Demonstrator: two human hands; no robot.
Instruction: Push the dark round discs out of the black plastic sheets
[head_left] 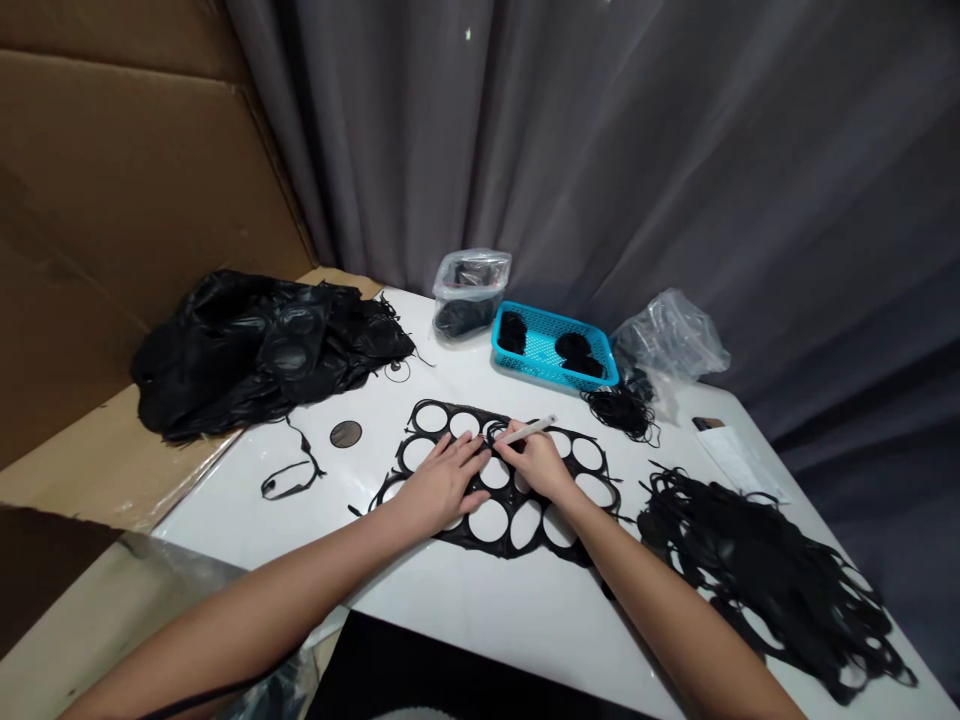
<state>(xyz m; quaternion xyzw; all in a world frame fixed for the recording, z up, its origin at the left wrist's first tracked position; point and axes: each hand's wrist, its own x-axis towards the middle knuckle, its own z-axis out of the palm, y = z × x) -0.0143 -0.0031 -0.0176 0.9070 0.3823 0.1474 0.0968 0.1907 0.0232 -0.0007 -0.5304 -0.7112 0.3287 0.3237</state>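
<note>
A black sheet with rows of round holes (501, 542) lies flat on the white table in front of me. My left hand (444, 480) rests on its left half, fingers spread and pressing down near the upper middle. In my right hand (541, 465) is a slim whitish pen-like tool (529, 430), pinched between thumb and fingers. Its tip points left, close to my left fingertips, at a ring of black material on the sheet. What the tip touches is too small to make out.
A blue basket (551, 376) holds black pieces, beside a clear bag-lined container (469, 290). A black heap (255, 350) lies left, cut black sheets (772, 570) right. Near my left arm are a dark disc (346, 434) and a thin scrap (289, 490). A cardboard box (127, 190) stands left.
</note>
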